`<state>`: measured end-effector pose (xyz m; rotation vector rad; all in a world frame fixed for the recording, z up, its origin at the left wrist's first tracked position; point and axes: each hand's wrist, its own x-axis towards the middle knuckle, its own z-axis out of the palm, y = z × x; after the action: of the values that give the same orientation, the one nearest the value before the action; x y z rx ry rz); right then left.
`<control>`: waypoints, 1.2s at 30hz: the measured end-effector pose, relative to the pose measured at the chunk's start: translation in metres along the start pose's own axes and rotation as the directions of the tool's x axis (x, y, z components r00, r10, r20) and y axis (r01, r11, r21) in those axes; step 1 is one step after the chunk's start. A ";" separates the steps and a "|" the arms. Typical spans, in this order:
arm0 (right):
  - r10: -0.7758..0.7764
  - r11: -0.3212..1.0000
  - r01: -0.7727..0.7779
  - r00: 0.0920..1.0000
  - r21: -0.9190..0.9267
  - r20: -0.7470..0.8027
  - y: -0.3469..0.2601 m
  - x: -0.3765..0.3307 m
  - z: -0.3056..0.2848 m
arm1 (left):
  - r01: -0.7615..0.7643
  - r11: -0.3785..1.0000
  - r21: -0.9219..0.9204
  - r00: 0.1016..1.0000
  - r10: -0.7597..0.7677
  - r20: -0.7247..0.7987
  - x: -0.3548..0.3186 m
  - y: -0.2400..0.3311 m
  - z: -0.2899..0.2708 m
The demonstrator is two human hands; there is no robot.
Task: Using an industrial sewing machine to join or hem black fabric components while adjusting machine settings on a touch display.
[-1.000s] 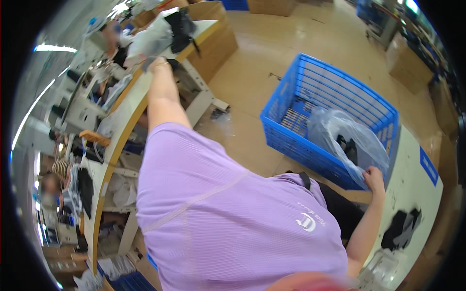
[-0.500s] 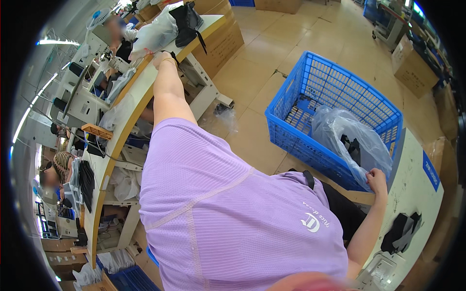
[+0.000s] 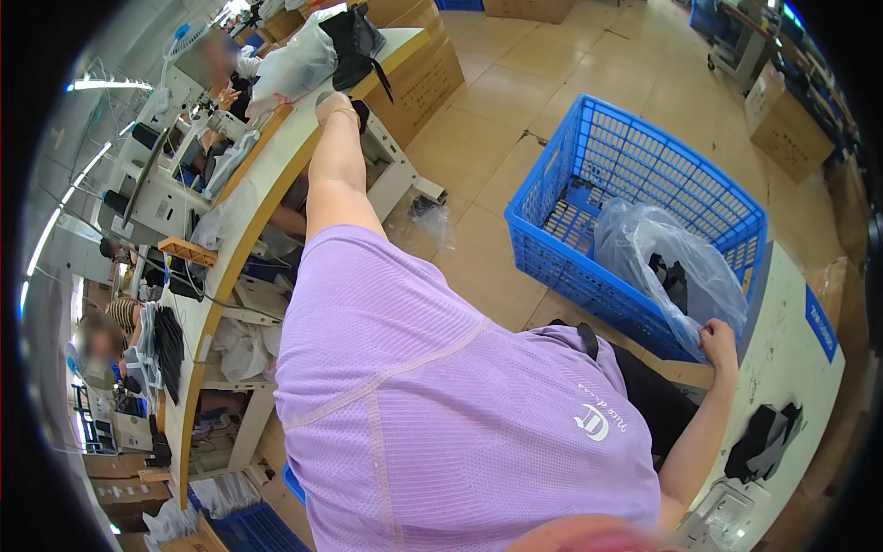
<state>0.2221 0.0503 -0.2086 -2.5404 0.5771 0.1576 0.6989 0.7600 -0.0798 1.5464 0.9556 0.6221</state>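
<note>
At the far left, my left hand (image 3: 335, 107) is closed at the edge of the long white table (image 3: 303, 124). A black piece (image 3: 361, 114), its kind unclear, sticks out beside the wrist; the fingers are mostly hidden. Over on the right, my right hand (image 3: 717, 342) pinches the rim of a clear plastic bag (image 3: 635, 244). The bag lies open inside a blue plastic crate (image 3: 589, 290), with black pieces (image 3: 673, 283) in it. Close beyond my left hand are a stuffed white plastic bag (image 3: 299, 64) and a black strapped item (image 3: 352, 51).
Dark fabric pieces (image 3: 763, 442) lie on the white table (image 3: 782, 368) at the right. Sewing machines (image 3: 170, 207) and other people line the left side. Cardboard boxes (image 3: 418, 83) stand beyond the long table, and a carton (image 3: 786, 120) is at the far right.
My left hand has drawn back to the right along the table edge, the black piece moving with it. My right hand keeps its hold on the bag.
</note>
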 end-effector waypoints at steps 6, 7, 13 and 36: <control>0.042 0.997 -0.043 0.999 0.057 0.026 0.006 0.003 0.001 | -0.696 0.404 0.593 0.680 0.637 0.364 -0.034 -0.014 0.062; 0.055 0.992 -0.059 0.997 0.110 0.047 0.006 0.003 0.002 | -0.755 0.537 0.377 0.655 0.650 0.385 -0.054 -0.017 0.074; 0.004 0.996 0.019 0.970 0.092 -0.242 -0.025 0.004 0.004 | -0.709 0.660 -0.250 0.382 0.657 0.650 -0.264 -0.035 0.103; 0.005 0.426 0.228 0.967 0.876 -0.254 -0.101 -0.027 -0.026 | -0.370 0.154 -0.916 -0.382 0.874 0.301 -0.604 -0.117 0.014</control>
<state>0.2407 0.1247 -0.1335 -1.4867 0.3919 -0.4115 0.3652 0.2455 -0.1260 1.4618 -1.3934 0.4929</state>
